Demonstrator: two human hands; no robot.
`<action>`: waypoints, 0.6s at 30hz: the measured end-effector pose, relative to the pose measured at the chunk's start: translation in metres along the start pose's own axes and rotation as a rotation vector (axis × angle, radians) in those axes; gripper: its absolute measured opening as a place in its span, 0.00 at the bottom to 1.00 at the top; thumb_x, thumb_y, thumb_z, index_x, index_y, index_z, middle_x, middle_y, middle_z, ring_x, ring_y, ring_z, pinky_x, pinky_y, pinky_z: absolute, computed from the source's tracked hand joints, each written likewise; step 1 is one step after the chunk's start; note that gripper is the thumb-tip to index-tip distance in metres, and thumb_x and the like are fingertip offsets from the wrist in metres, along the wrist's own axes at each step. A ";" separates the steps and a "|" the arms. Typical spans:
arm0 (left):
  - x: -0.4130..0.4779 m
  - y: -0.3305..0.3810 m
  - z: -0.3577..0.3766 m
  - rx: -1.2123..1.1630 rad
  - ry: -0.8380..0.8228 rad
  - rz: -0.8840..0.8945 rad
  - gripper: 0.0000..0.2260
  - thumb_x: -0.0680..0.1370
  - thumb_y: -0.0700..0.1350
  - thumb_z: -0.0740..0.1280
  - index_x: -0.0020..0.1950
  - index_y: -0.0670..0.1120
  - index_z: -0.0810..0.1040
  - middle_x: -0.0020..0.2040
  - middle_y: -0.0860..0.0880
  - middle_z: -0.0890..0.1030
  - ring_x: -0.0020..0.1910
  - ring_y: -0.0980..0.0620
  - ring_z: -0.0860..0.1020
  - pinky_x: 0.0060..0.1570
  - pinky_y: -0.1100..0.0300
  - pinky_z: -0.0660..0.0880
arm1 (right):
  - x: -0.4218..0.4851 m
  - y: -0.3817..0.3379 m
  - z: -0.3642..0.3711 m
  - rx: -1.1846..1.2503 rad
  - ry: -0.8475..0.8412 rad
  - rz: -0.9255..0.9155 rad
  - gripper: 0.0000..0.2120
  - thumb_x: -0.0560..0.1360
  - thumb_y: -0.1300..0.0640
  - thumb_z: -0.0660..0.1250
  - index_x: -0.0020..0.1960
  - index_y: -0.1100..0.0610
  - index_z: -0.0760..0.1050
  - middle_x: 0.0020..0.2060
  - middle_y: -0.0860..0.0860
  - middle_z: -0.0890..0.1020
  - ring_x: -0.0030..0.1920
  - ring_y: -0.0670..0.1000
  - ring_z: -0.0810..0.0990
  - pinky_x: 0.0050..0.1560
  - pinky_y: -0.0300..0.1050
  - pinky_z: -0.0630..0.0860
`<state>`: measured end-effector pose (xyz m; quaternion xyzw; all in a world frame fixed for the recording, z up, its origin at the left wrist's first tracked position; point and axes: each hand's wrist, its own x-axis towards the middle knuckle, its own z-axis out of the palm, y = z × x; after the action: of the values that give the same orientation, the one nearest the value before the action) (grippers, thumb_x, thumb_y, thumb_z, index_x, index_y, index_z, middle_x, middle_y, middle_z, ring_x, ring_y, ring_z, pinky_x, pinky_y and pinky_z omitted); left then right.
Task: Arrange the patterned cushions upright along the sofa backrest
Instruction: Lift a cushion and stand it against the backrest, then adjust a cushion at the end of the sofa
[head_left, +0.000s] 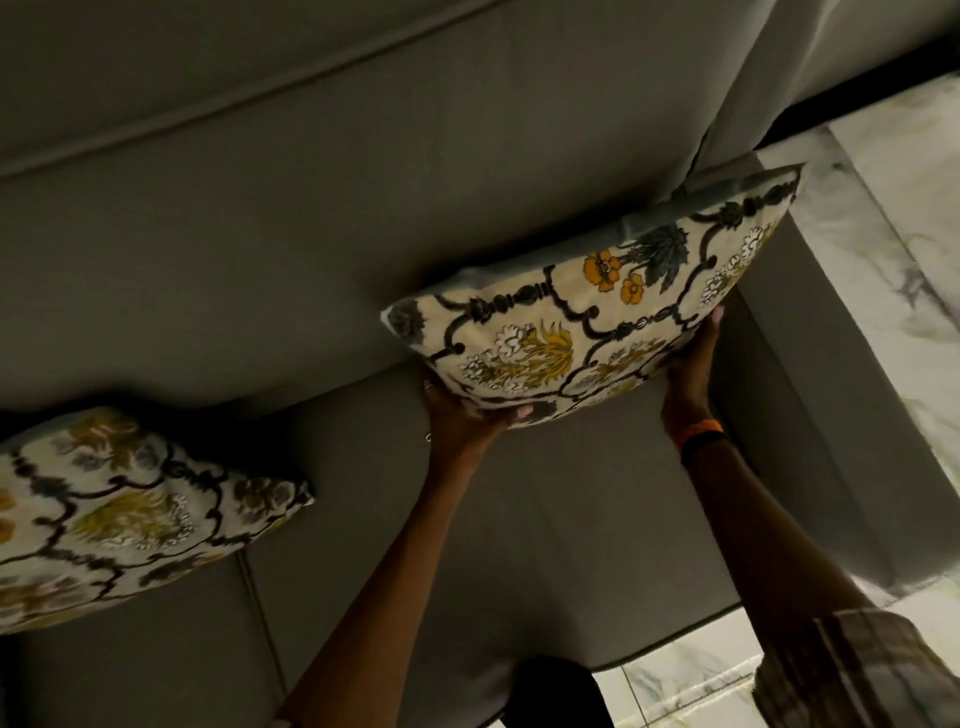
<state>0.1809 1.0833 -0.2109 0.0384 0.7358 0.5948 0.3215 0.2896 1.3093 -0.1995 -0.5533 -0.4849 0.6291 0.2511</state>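
A cream cushion (587, 322) with black scrollwork and yellow and orange flowers is held up against the grey sofa backrest (311, 218), near the sofa's right end. My left hand (462, 410) grips its lower left edge. My right hand (693, 364) grips its lower right edge, with an orange band on the wrist. The cushion hangs above the seat (545, 519), tilted up to the right. A second cushion (119, 514) of the same pattern leans at the left, partly cut off by the frame edge.
The grey sofa's right armrest (810, 415) stands just right of my right hand. Beyond it lies a pale marbled tile floor (909, 260). A seam (260, 613) divides the seat cushions under the left cushion.
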 end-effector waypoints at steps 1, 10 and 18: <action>-0.007 -0.007 -0.009 0.026 -0.001 0.028 0.56 0.58 0.39 0.85 0.78 0.53 0.56 0.77 0.55 0.64 0.75 0.52 0.68 0.70 0.49 0.73 | -0.015 0.010 0.001 -0.033 0.019 0.001 0.30 0.85 0.36 0.47 0.83 0.46 0.56 0.82 0.50 0.63 0.80 0.53 0.63 0.79 0.56 0.58; -0.118 -0.110 -0.206 0.853 -0.054 0.123 0.42 0.72 0.60 0.72 0.79 0.47 0.56 0.77 0.41 0.65 0.76 0.41 0.65 0.72 0.42 0.68 | -0.276 0.161 0.113 -0.633 -0.147 0.069 0.31 0.81 0.42 0.64 0.79 0.55 0.64 0.78 0.59 0.64 0.78 0.61 0.64 0.77 0.59 0.65; -0.262 -0.188 -0.498 0.990 0.098 0.204 0.33 0.74 0.62 0.62 0.74 0.45 0.65 0.71 0.39 0.74 0.70 0.36 0.73 0.65 0.36 0.72 | -0.547 0.256 0.269 -0.990 -0.470 -0.146 0.33 0.79 0.44 0.68 0.79 0.57 0.65 0.77 0.57 0.66 0.77 0.61 0.67 0.73 0.62 0.69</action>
<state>0.1908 0.4909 -0.2254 0.2299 0.9363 0.2042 0.1699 0.2365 0.6505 -0.2017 -0.4148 -0.8028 0.4136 -0.1112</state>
